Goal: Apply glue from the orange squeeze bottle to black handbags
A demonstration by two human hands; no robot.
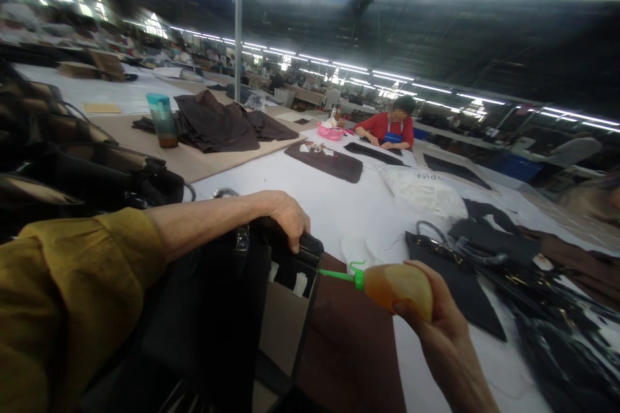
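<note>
My left hand [285,214] grips the upper edge of a black handbag [217,310] that stands in front of me, its fingers curled over the rim. In my right hand [438,322] I hold a soft yellowish squeeze bottle [400,285] with a green nozzle [339,275]. The nozzle tip touches the bag's edge just below my left fingers. A brown mat [349,348] lies under the bag on the white table [349,206].
More black bags and cut pieces [484,251] lie to the right. Stacked bags [58,161] sit at the left. A teal bottle [162,119] and dark fabric [217,122] rest further back. A person in red [387,129] works at the table's far end.
</note>
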